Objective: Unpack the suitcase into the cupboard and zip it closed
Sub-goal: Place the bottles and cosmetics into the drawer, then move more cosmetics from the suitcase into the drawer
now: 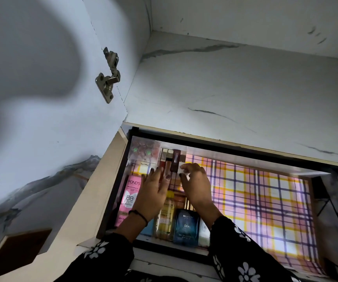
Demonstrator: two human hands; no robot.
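Lipsticks [169, 157] point away, just past both grips. Left grip [154, 192] lies flat, open; right grip [196, 186] curls, maybe holding one.

Cupboard [225, 88]: white, marble-veined, door [41, 119] swung open at left. Drawer [245, 154] below the shelf is pulled out, plaid-lined, right part bare. Cosmetics packed at its left end: pink tube [128, 198] flat along left wall, yellow bottle [165, 218] and blue box [186, 226] at front, lip tubes [169, 157] in a row at back, clear box [143, 152] in back-left corner.
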